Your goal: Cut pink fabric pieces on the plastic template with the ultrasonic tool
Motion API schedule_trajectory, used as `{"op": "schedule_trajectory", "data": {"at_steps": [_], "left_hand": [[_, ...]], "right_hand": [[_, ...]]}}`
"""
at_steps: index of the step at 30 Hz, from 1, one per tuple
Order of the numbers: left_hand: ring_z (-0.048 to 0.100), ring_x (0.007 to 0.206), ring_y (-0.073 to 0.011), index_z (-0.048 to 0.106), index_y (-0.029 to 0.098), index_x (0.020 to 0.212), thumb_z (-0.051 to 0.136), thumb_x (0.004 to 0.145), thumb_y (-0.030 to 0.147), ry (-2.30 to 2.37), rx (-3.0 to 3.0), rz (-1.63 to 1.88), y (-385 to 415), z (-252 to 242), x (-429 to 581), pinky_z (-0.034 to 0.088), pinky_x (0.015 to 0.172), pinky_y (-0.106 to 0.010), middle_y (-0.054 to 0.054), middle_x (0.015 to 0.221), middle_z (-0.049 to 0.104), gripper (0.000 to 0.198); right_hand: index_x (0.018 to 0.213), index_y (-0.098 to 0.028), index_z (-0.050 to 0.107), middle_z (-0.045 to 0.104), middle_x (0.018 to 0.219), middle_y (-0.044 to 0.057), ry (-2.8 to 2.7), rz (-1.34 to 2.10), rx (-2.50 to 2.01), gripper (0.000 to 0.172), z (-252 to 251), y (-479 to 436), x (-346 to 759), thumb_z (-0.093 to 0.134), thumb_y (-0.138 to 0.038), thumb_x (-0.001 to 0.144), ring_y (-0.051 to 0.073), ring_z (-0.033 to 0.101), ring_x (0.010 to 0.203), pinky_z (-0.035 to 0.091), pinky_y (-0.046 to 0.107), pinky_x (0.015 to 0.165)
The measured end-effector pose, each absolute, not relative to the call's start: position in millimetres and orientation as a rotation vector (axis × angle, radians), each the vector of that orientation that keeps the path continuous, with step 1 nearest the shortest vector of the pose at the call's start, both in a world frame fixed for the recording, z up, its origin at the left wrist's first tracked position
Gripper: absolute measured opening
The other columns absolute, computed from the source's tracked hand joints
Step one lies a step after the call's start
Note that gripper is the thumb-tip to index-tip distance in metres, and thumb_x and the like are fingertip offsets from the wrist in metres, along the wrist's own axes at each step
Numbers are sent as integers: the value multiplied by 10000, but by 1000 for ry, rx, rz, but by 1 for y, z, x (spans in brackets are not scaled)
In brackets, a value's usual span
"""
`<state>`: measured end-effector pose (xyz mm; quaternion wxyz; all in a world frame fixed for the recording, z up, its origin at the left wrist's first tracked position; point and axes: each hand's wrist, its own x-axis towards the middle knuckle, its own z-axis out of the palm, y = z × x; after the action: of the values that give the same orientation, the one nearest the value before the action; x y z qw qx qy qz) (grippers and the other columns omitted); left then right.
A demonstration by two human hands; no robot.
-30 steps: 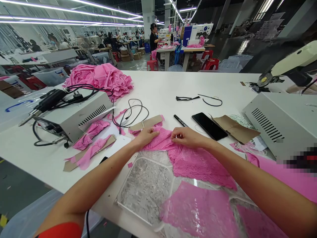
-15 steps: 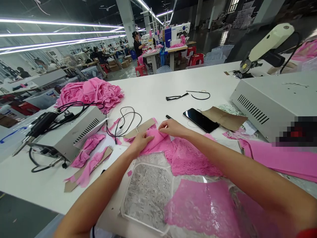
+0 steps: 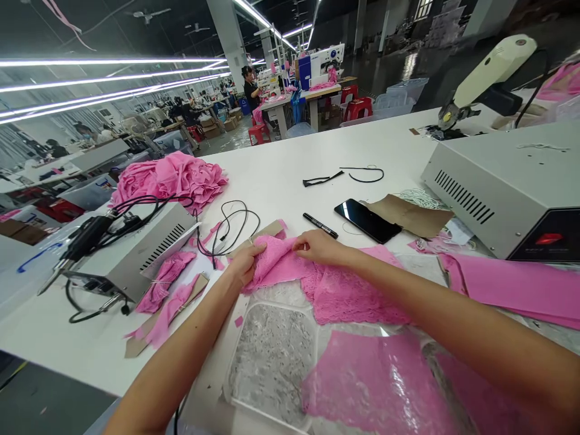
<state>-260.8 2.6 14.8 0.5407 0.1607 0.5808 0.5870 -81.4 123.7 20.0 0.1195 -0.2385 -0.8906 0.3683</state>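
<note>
A piece of pink lace fabric [image 3: 275,258] lies spread between my two hands on the white table. My left hand [image 3: 245,263] is closed on its left edge, thumb on top, the other fingers partly hidden. At the fabric's upper right, my right hand [image 3: 317,246] pinches the edge between thumb and forefinger. Beneath my right forearm is a larger pile of pink lace [image 3: 351,290]. Behind the left hand sits a strip of brown card [image 3: 270,229] with pink cloth on it. A black marker pen [image 3: 319,225] lies just beyond my right hand.
A grey box with cables [image 3: 136,254] stands at left, near a heap of pink cloth [image 3: 170,178]. A phone [image 3: 368,220], a larger grey machine [image 3: 512,187] and folded pink fabric [image 3: 512,287] are at right. A clear plastic tray [image 3: 272,362] lies in front.
My left hand has drawn a little to the left, and the fabric now shows its lace surface. My right hand has shifted slightly right and down, uncovering the marker pen. The view has tilted slightly.
</note>
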Motion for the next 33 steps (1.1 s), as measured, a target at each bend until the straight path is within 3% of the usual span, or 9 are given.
{"op": "schedule_trajectory", "data": {"at_steps": [6, 13, 16, 19, 26, 30, 33], "left_hand": [[711, 831, -197, 664, 130, 958, 645, 791, 102, 1348, 364, 1414, 3, 15, -262, 590, 811, -295, -69, 891, 736, 170], [708, 780, -177, 679, 101, 903, 724, 757, 122, 1303, 420, 1413, -1, 11, -259, 573, 776, -259, -79, 863, 734, 154], [703, 736, -171, 685, 88, 873, 763, 739, 150, 1279, 445, 1394, -4, 10, -257, 569, 749, -258, -85, 814, 729, 167], [697, 710, -173, 691, 81, 862, 782, 723, 158, 1266, 455, 1379, -5, 10, -256, 568, 726, -270, -92, 798, 728, 183], [672, 678, -162, 670, 109, 788, 779, 738, 192, 1273, 455, 1460, -4, 4, -257, 551, 721, -275, -64, 742, 708, 146], [662, 668, -149, 662, 120, 802, 761, 758, 215, 1287, 452, 1541, -4, 0, -257, 545, 714, -264, -47, 719, 698, 145], [677, 703, -161, 660, 123, 829, 737, 780, 222, 1291, 457, 1579, -4, 0, -255, 549, 726, -270, -51, 732, 704, 135]], "right_hand": [[907, -189, 720, 730, 863, 40, -2500, 1089, -748, 163, 19, 122, -93, 628, -172, 773, 149, 625, 766, 448, 258, 702], [768, -189, 680, 698, 833, 10, -2508, 1091, -575, 118, 8, 118, -89, 596, -108, 748, 119, 595, 739, 444, 241, 702], [815, -184, 666, 681, 786, 5, -2518, 1078, -554, 98, 3, 118, -84, 596, -149, 757, 120, 582, 699, 443, 248, 673], [916, -181, 657, 686, 833, 18, -2527, 1042, -571, 164, 0, 117, -81, 614, -191, 758, 128, 580, 707, 448, 265, 682], [884, -203, 696, 690, 994, 33, -2688, 973, -499, 244, 5, 113, -71, 534, -80, 750, 126, 603, 794, 452, 263, 757], [819, -205, 691, 695, 884, 40, -2734, 867, -654, 154, 15, 113, -69, 539, -230, 810, 149, 588, 747, 420, 280, 697], [760, -205, 666, 686, 831, 52, -2789, 784, -742, 147, 18, 106, -74, 616, -342, 767, 166, 573, 717, 367, 281, 628]]}}
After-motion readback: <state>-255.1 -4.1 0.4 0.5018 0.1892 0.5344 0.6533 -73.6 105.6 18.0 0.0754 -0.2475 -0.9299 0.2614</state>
